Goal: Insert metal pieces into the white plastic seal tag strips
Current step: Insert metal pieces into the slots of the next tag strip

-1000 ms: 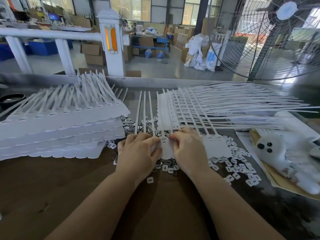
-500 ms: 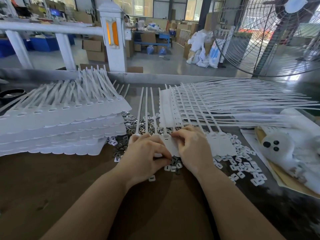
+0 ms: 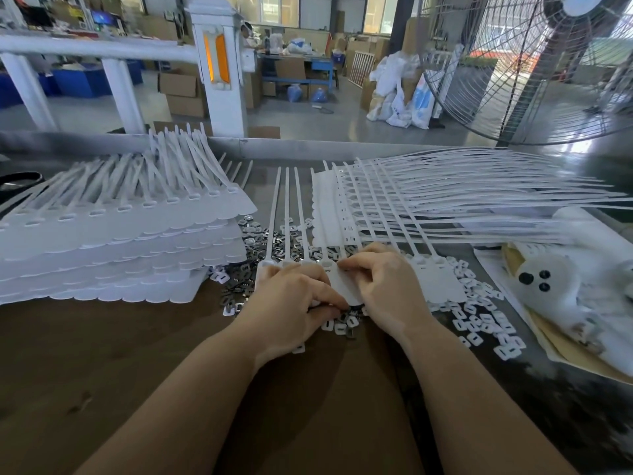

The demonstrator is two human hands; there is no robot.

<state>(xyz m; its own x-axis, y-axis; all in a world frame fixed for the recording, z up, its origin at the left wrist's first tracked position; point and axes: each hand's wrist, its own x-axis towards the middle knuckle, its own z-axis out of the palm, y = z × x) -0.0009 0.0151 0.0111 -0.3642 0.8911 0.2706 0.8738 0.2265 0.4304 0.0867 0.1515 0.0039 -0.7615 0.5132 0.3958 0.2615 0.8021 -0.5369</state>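
While a stack of tag sheets (image 3: 113, 241) sits far left, we see L hand (image 3: 291, 310) curled, pinching small pieces (image 3: 342, 325) at the seal tag strip (image 3: 346, 286) mid-table, R hand (image 3: 387, 286) gripping that strip's head, w/ plush toy (image 3: 555, 286) far right.

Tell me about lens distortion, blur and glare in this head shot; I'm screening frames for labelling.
Head view: wide-angle bending curves the rail and splays the forearms; the fan and the plush toy near the right edge look smeared; daylight from the windows gives a bright sheen on the floor; both hands, left and right, and the strips are fairly sharp, with soft shadows beneath.
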